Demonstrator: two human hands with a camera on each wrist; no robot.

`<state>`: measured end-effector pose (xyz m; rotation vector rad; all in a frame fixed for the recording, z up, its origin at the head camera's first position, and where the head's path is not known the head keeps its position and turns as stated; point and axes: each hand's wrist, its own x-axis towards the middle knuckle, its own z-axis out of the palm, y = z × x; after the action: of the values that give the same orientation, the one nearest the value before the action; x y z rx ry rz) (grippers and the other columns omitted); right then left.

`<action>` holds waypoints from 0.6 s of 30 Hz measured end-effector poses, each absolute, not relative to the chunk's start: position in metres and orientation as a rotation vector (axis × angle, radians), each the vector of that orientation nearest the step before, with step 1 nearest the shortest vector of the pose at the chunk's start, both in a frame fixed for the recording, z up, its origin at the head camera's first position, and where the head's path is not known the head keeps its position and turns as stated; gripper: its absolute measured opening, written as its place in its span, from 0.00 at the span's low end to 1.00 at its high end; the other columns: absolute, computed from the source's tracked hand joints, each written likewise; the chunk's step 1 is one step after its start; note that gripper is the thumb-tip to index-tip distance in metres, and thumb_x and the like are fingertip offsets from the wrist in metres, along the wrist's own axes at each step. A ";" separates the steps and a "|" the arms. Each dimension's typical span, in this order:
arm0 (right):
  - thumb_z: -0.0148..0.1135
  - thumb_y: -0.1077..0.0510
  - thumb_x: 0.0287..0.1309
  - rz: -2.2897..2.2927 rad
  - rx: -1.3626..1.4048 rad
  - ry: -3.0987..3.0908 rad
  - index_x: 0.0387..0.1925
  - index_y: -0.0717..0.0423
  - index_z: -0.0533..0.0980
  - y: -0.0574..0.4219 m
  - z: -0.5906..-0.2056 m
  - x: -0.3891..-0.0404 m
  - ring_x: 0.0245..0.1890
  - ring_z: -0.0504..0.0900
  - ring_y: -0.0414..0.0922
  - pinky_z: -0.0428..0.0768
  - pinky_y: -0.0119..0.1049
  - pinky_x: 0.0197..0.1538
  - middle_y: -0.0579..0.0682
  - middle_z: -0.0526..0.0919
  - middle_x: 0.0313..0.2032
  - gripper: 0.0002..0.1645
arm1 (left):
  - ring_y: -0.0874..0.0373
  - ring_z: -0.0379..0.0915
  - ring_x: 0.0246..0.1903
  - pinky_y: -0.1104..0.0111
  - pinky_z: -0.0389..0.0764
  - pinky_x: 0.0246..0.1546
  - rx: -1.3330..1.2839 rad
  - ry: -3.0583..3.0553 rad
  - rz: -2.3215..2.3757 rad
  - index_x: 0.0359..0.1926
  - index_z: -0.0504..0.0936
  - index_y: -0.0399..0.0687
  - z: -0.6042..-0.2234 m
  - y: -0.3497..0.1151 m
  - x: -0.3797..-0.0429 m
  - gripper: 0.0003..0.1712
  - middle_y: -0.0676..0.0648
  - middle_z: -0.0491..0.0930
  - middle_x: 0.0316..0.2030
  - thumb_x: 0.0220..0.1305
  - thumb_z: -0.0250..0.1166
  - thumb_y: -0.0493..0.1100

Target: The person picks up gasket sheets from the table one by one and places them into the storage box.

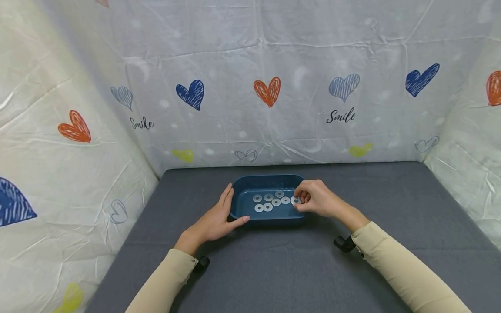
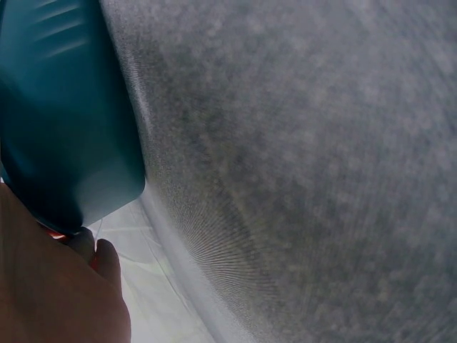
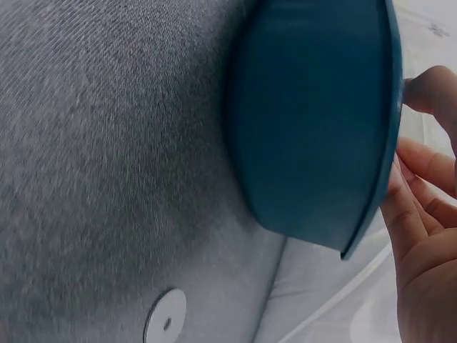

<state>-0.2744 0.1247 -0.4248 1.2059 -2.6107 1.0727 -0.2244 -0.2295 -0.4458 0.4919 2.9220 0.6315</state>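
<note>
In the head view a dark blue rectangular tray stands on the grey table. Several flat metal washers lie spread over its bottom. My left hand rests against the tray's left end, fingers straight along the side and thumb over the front rim. At the right end, my right hand pinches a washer between thumb and bent fingers, inside the rim. The right wrist view shows these fingers behind the tray's wall, which hides the pinched washer there.
Another washer lies on the table beside the tray in the right wrist view. The grey cloth-covered table reaches back to a white curtain printed with hearts. Dark wrist devices sit at both sleeves.
</note>
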 end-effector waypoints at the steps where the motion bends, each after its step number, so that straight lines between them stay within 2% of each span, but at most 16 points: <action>1: 0.74 0.60 0.57 1.069 1.212 -2.613 0.40 0.60 0.84 0.123 -0.425 -0.275 0.29 0.78 0.36 0.81 0.34 0.35 0.47 0.82 0.31 0.10 | 0.44 0.44 0.79 0.45 0.60 0.72 0.491 2.921 0.634 0.82 0.33 0.45 -0.446 -0.230 -0.224 0.69 0.47 0.27 0.82 0.61 0.52 0.83; 6: 0.74 0.61 0.58 1.082 1.259 -2.609 0.41 0.62 0.84 0.113 -0.426 -0.279 0.30 0.79 0.38 0.82 0.34 0.36 0.52 0.84 0.32 0.11 | 0.43 0.46 0.78 0.45 0.61 0.71 0.500 2.925 0.637 0.82 0.33 0.44 -0.447 -0.231 -0.225 0.69 0.47 0.26 0.82 0.61 0.52 0.83; 18: 0.72 0.61 0.61 1.042 1.365 -2.690 0.42 0.63 0.85 0.093 -0.428 -0.294 0.31 0.80 0.37 0.82 0.32 0.38 0.52 0.85 0.37 0.10 | 0.44 0.46 0.78 0.46 0.62 0.71 0.501 2.946 0.633 0.82 0.34 0.44 -0.450 -0.230 -0.227 0.70 0.48 0.26 0.82 0.60 0.51 0.84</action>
<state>-0.2940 0.0927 -0.4283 1.3649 -2.6897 1.0423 -0.2271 -0.2304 -0.4497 0.5015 2.9460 0.6331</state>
